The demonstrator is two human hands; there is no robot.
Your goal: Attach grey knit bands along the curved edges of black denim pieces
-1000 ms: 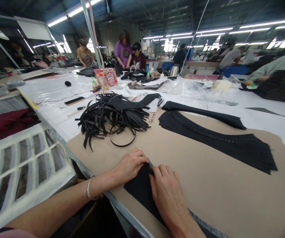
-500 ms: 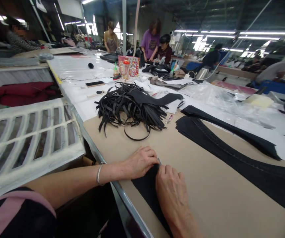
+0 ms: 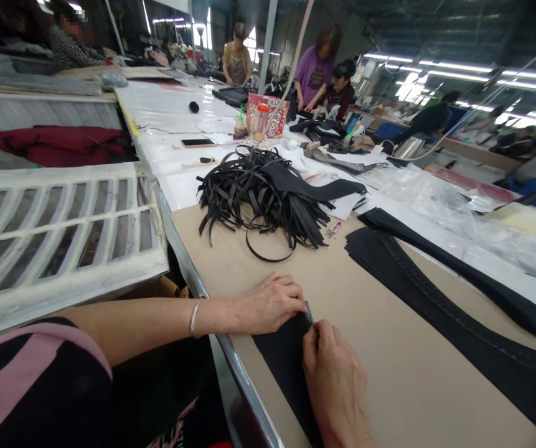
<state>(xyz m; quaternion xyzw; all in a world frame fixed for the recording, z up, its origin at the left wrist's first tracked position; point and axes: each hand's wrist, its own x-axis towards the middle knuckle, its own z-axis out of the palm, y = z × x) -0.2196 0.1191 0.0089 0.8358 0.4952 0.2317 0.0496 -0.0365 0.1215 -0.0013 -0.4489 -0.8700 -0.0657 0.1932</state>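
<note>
hands: 2 | black panel stacks: 2 | strap heap: 1 | phone: 1 | bracelet: 1

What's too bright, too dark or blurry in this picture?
Head view: lights and windows burn out to white; head view: the far table shines with glare; head view: the left hand and right hand look fairly clear, but the black piece is too dark to show much texture; head view: the person in purple looks soft.

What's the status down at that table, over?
Left hand and right hand touching black piece along one edge. Black piece lying on tan sheet. Strap pile beyond, apart from both hands.
</note>
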